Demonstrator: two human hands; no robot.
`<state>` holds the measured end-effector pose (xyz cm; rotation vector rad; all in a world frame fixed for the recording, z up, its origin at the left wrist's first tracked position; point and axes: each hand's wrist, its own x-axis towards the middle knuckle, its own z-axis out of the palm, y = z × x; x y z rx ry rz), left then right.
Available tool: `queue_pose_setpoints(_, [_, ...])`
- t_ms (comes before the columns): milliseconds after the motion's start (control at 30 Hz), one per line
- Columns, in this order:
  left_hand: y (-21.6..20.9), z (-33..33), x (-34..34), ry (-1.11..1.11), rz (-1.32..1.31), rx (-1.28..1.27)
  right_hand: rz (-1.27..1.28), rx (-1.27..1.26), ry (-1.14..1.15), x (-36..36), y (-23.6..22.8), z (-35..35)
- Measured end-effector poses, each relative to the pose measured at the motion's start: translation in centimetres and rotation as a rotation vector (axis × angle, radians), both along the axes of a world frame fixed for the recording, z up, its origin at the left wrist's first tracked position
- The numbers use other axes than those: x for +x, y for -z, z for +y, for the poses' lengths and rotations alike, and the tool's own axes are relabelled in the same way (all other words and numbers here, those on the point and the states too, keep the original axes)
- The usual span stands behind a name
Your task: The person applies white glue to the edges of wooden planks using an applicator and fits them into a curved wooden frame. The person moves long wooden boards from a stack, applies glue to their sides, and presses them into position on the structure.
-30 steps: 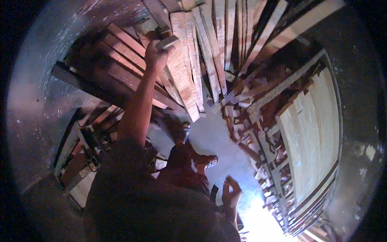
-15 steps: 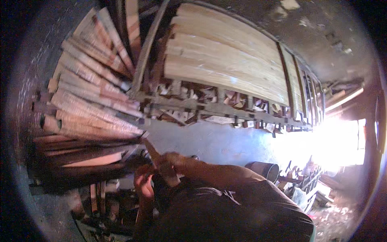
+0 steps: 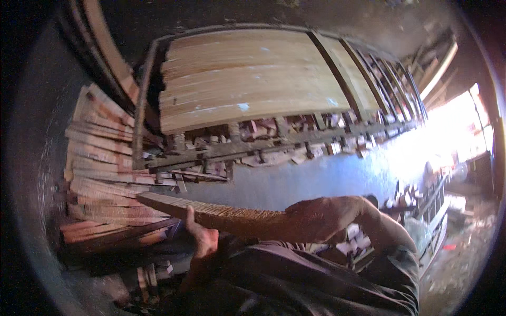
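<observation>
A long, narrow wooden board (image 3: pixel 240 217) with a rough-sawn edge lies crosswise in front of my body, its far end pointing left toward a plank stack. Around the right end of this board, my right hand (image 3: pixel 329 213) is closed, with the fingers partly hidden. My left hand (image 3: pixel 204 237) supports the board from below, nearer its left end; the thumb stands up against the near side and the other fingers are hidden.
Fanned-out planks (image 3: pixel 100 152) are stacked at the left. Ahead stands a dark frame (image 3: pixel 327 68) holding pale boards (image 3: pixel 237 79), with wood offcuts (image 3: pixel 253 129) below. Beyond my right arm are a slatted rack (image 3: pixel 435 205) and more scraps. Bluish floor (image 3: pixel 284 181) lies between.
The board has swung from a tilted position to nearly level across my body. My right hand has moved right, and my left hand now bears the board. The whole view has shifted.
</observation>
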<state>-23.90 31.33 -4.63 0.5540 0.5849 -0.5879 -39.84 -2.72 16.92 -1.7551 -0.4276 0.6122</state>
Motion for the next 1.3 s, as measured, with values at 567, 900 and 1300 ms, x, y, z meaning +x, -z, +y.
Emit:
queue_pose_setpoints(567, [-7.1, -33.1, 13.3, 0.372, -0.347, -0.137, 0.323, -0.382, 0.98, -6.9, 9.8, -9.2])
queue_pose_setpoints(900, [-1.0, -62.3, 18.5, 0.699, -0.205, 0.008, -0.006, -0.725, 1.318, -1.2, 12.9, -20.5])
queue_pose_setpoints(1300, [9.9, -78.6, 17.0, 0.653, -1.128, 0.819, 0.04, -1.073, 1.287, 11.6, 18.3, -37.6])
